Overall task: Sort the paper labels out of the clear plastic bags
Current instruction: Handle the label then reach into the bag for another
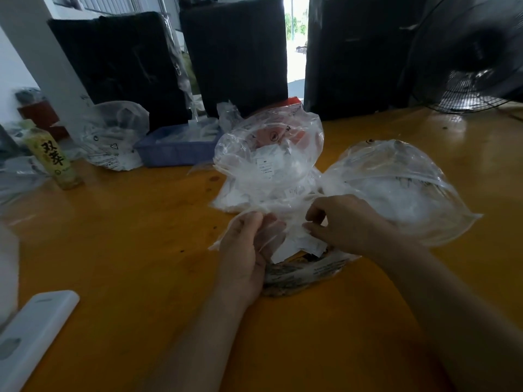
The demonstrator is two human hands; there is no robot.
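A small clear plastic bag (pixel 285 222) with a white paper label (pixel 304 244) in it is held between both hands over the yellow table (pixel 141 250). My left hand (pixel 246 250) grips the bag's left edge. My right hand (pixel 345 222) pinches the bag's right side with thumb and fingers. Behind them a puffed clear bag (pixel 268 159) holds several white paper labels (pixel 266 165). A larger clear bag (pixel 404 188) lies to the right. A printed bag (pixel 300 273) lies flat under my hands.
A blue tray (pixel 175 151) with plastic pieces stands at the back, a crumpled clear bag (pixel 113 134) left of it. A green bottle (pixel 53 157) stands far left, a white flat device (pixel 34 332) near left. Black blocks (pixel 235 58) and a fan (pixel 475 66) line the back.
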